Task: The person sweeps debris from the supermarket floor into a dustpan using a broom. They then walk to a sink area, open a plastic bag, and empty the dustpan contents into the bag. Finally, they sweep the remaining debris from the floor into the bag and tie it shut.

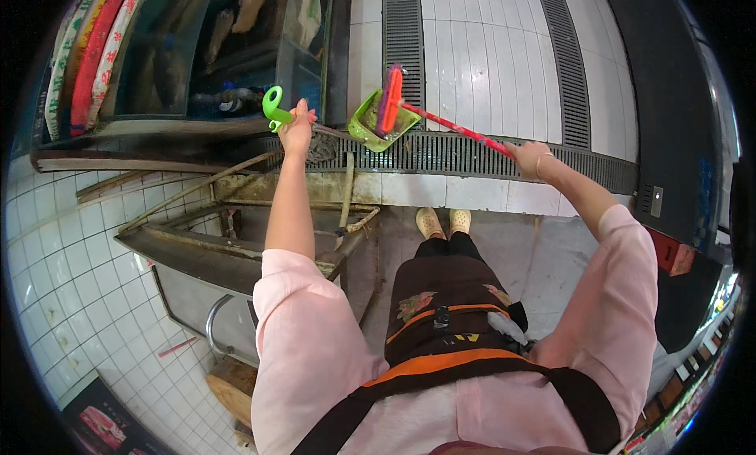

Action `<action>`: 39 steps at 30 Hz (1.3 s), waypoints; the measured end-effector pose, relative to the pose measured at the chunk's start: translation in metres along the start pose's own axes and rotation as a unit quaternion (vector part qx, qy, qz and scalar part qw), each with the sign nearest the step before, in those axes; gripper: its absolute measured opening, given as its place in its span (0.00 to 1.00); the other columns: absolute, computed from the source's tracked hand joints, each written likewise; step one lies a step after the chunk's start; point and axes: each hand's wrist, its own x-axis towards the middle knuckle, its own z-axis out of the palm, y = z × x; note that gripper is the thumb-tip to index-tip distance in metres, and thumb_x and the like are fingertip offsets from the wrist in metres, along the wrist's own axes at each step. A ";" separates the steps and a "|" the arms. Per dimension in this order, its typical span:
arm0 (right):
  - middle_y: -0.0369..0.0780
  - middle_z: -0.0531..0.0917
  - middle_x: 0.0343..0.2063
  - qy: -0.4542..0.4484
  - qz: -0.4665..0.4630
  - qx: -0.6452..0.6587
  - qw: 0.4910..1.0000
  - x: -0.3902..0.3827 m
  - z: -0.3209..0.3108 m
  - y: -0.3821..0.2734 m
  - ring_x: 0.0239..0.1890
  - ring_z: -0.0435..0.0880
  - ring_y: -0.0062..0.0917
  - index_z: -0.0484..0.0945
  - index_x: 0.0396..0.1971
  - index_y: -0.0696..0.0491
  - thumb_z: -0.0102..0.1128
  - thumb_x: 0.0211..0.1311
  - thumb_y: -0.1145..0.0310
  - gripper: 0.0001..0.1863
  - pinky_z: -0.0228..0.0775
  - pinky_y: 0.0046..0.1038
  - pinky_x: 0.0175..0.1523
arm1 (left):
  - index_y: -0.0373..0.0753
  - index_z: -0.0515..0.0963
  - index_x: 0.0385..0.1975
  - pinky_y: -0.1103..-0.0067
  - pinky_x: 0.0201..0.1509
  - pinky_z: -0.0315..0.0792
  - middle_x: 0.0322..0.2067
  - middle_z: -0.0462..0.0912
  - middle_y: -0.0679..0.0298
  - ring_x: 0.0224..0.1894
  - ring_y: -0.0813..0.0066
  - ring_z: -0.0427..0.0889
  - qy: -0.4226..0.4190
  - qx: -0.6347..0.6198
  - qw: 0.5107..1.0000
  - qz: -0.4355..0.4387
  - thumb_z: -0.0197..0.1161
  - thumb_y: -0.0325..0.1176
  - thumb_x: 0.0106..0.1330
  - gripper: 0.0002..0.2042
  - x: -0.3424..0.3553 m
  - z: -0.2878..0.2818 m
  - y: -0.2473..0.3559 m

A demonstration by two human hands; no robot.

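Note:
My left hand (297,132) is closed around the long handle of a dustpan, just below its bright green hooked grip (272,105). The green dustpan pan (381,144) rests at the drain grate, with some dark debris showing inside it. A broom's orange and purple head (390,100) is over the pan, apparently inside its rim; exact contact is hard to make out. From the head, the red broom handle (461,130) runs to my right hand (531,159), whose fingers are wrapped round its end. Both arms reach forward, away from my body.
Glass fish tanks (236,53) with fish stand at the far left. Slotted drain grates (472,156) cross white floor tiles (480,61) above a tiled step edge (476,193). A metal basin stand (197,258) is left of my feet. A black cabinet (669,85) borders the right.

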 end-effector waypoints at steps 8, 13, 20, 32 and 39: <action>0.48 0.79 0.43 -0.043 -0.015 0.046 0.998 0.053 0.029 -0.080 0.44 0.80 0.39 0.65 0.53 0.58 0.45 0.60 0.69 0.20 0.72 0.38 0.47 | 0.36 0.71 0.16 0.73 0.49 0.67 0.27 0.79 0.62 0.42 0.70 0.79 -0.052 0.014 0.998 0.043 0.53 0.46 0.67 0.21 0.012 -0.001 -0.010; 0.44 0.81 0.37 -0.045 -0.025 -0.074 0.996 0.026 -0.001 -0.005 0.41 0.81 0.38 0.67 0.48 0.55 0.50 0.58 0.65 0.18 0.72 0.37 0.45 | 0.36 0.72 0.18 0.80 0.40 0.68 0.22 0.78 0.65 0.38 0.77 0.78 -0.045 0.001 0.998 0.031 0.54 0.42 0.67 0.18 0.014 -0.008 0.000; 0.44 0.81 0.37 -0.016 -0.059 0.141 0.988 0.037 0.016 -0.001 0.43 0.80 0.41 0.69 0.51 0.46 0.46 0.61 0.50 0.23 0.70 0.43 0.47 | 0.36 0.73 0.18 0.78 0.45 0.67 0.24 0.78 0.64 0.42 0.75 0.78 -0.123 0.051 0.991 0.030 0.53 0.43 0.66 0.19 0.021 -0.014 0.011; 0.48 0.81 0.38 0.015 0.056 0.276 0.959 0.057 0.093 -0.102 0.41 0.80 0.43 0.62 0.59 0.42 0.44 0.62 0.53 0.25 0.70 0.43 0.48 | 0.37 0.73 0.19 0.79 0.44 0.64 0.32 0.80 0.63 0.47 0.75 0.76 -0.143 0.102 0.984 0.015 0.53 0.47 0.65 0.20 0.020 -0.017 0.013; 0.47 0.81 0.39 0.011 0.094 0.257 0.962 0.058 0.083 -0.095 0.42 0.80 0.42 0.61 0.59 0.38 0.45 0.63 0.53 0.24 0.70 0.43 0.47 | 0.35 0.75 0.21 0.78 0.48 0.66 0.26 0.80 0.64 0.42 0.76 0.77 -0.135 0.082 0.987 0.036 0.53 0.44 0.65 0.18 0.023 -0.016 0.003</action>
